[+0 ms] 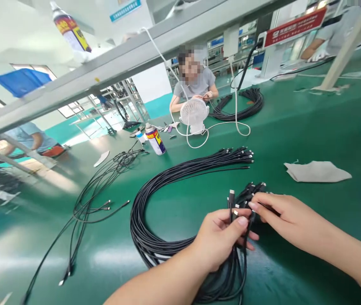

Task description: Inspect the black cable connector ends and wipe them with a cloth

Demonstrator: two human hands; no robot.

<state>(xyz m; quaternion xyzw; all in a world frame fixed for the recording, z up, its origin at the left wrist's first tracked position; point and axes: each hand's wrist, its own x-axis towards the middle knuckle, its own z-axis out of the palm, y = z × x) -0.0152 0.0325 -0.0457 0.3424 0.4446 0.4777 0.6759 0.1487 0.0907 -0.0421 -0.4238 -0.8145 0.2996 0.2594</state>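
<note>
My left hand (223, 235) is closed around a few black USB cables (231, 199), with their metal plugs sticking up past the thumb. Just to its right, my right hand (274, 212) pinches at a black cable end among the plugs. Behind the fingers lies a cluster of further cable plugs (258, 187). A thick bundle of black cables (142, 207) curves in a wide arc on the green table (180, 199), its plug ends fanned out at the far side. More cable lengths hang in loops below my left hand.
Several loose cables (87, 199) lie tangled at the left. Beyond the bundle stand a spray can (155, 140) and a small white fan (195, 114) with its cord. A white cloth (318, 171) lies at right. A co-worker (193, 80) sits opposite, near another coiled bundle (247, 108). A metal shelf rail (113, 63) crosses above.
</note>
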